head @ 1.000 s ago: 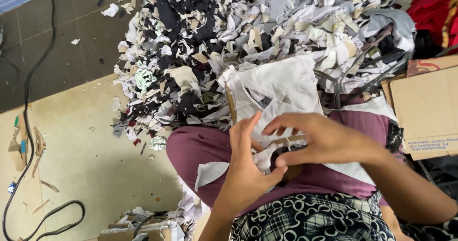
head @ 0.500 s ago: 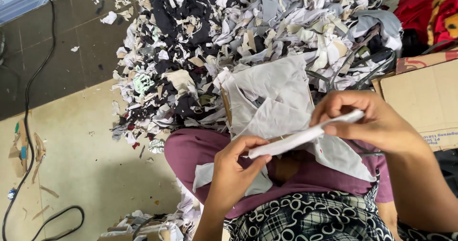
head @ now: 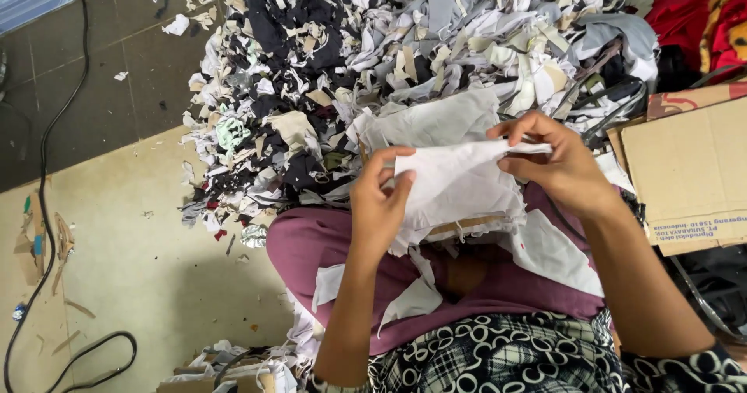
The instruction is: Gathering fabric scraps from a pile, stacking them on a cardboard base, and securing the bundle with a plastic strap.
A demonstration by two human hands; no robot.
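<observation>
Scrap heap [head: 405, 58]; cardboard box [head: 689, 171]; cable [head: 47, 167]

My right hand [head: 564, 167] covers one end of the white fabric piece [head: 459, 183]; the brown cardboard box [head: 689, 175] runs off frame.

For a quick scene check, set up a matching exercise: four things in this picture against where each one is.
Things:
1. white cloth piece
2. cardboard box
3. black cable
4. scrap pile

Places:
A. on the floor at far left
B. at the right edge
C. held between left hand and right hand
D. heaped across the top

Pairs: 1-C, 2-B, 3-A, 4-D
</observation>
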